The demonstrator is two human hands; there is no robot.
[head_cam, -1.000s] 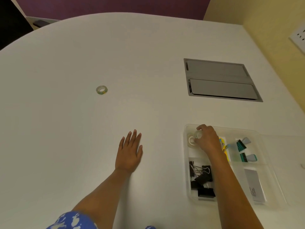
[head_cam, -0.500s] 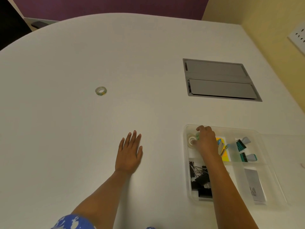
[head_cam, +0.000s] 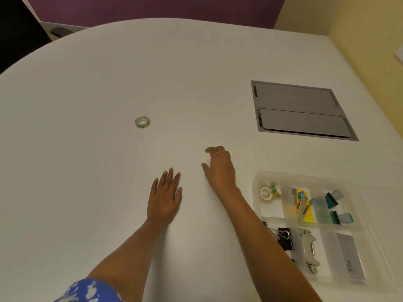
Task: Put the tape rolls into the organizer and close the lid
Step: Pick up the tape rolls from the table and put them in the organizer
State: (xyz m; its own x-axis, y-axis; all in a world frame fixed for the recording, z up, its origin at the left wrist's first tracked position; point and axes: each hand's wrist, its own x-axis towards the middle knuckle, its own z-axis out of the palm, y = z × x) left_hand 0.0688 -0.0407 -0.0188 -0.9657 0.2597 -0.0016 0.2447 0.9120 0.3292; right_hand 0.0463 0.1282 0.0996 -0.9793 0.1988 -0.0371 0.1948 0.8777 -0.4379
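Clearly the tape roll left on the table is light and stiff, a small ring lying flat, well beyond the fingertips of the right hand and to their left; pinching across its rim should lift it. That hand's fingers hang loosely curled, holding nothing. A second ago they were inside the organizer; two rolls now sit there, behind the wrist. The left hand stays flat, fingers extended.
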